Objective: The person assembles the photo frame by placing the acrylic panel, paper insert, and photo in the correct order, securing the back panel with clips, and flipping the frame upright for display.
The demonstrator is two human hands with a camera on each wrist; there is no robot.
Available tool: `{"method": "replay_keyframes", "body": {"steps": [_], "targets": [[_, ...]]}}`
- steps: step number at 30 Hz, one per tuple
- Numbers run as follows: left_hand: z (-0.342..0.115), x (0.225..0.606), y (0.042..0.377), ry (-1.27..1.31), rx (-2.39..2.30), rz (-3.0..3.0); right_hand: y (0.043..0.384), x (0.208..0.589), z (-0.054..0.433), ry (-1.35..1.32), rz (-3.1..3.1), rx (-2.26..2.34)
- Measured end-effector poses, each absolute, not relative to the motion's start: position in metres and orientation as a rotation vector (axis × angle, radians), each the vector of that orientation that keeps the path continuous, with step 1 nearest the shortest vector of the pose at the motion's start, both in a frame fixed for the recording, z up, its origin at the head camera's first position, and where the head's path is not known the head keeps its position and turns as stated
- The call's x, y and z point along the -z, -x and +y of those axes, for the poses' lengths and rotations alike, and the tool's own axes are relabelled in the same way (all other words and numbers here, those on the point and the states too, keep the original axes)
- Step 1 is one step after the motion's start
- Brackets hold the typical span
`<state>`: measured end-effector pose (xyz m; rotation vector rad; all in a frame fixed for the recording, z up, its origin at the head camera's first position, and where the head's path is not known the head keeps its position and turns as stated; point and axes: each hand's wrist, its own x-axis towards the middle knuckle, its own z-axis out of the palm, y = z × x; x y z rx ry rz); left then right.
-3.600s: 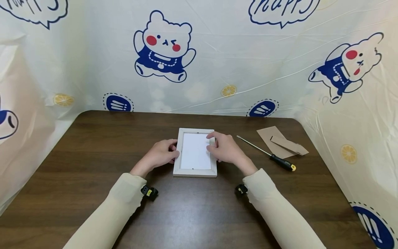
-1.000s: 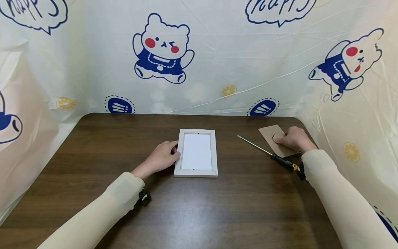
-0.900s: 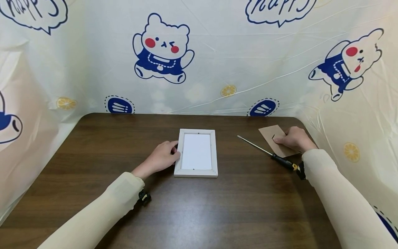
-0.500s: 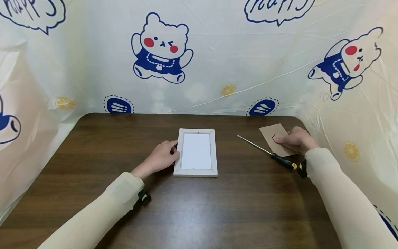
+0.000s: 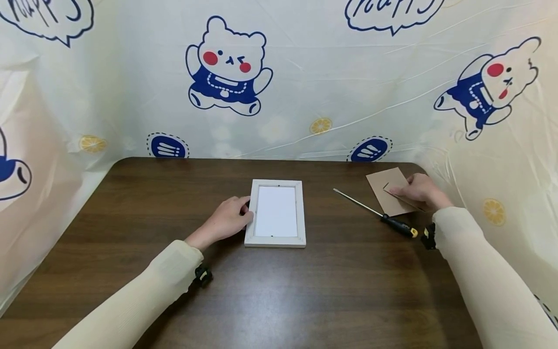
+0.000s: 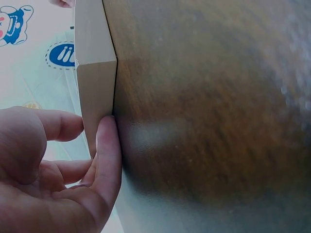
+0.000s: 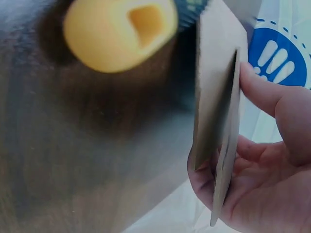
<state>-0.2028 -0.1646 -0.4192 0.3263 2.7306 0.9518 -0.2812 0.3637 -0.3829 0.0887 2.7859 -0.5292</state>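
Note:
A white picture frame (image 5: 299, 213) lies on the table, a white sheet (image 5: 275, 211) filling its middle. At its left side my left hand (image 5: 224, 218) holds the edge with thumb and fingers; the left wrist view shows the fingertips (image 6: 108, 141) against the frame's side wall (image 6: 97, 82). Over on the right, my right hand (image 5: 420, 189) grips a brown backing board (image 5: 385, 186) with a fold-out stand flap. In the right wrist view, the thumb (image 7: 260, 90) presses on the flap (image 7: 227, 160) while fingers curl under the board. The board tilts up from the table.
A screwdriver (image 5: 394, 225) with a black and yellow handle lies left of the right wrist, its shaft pointing toward the frame. Behind the brown table (image 5: 279, 300) hangs a printed curtain (image 5: 296, 72), which also rises on both sides.
Since the earliest frame, my right hand has left the picture frame and taken hold of the backing board, lately shifting it slightly up and right. My left hand stays at the frame.

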Motion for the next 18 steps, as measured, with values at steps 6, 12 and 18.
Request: {"method": "replay_keyframes", "body": {"steps": [6,12,18], "targets": [[-0.165,0.418,0.202,-0.328,-0.943,2.735,0.286,0.372,0.370,-0.014,2.791,0.460],[-0.165,0.416,0.201,-0.336,-0.938,2.740,0.286,0.361,0.366,0.015,2.842,0.436],[-0.165,0.417,0.201,-0.349,-0.949,2.738,0.284,0.350,0.362,0.062,2.841,0.452]]}}
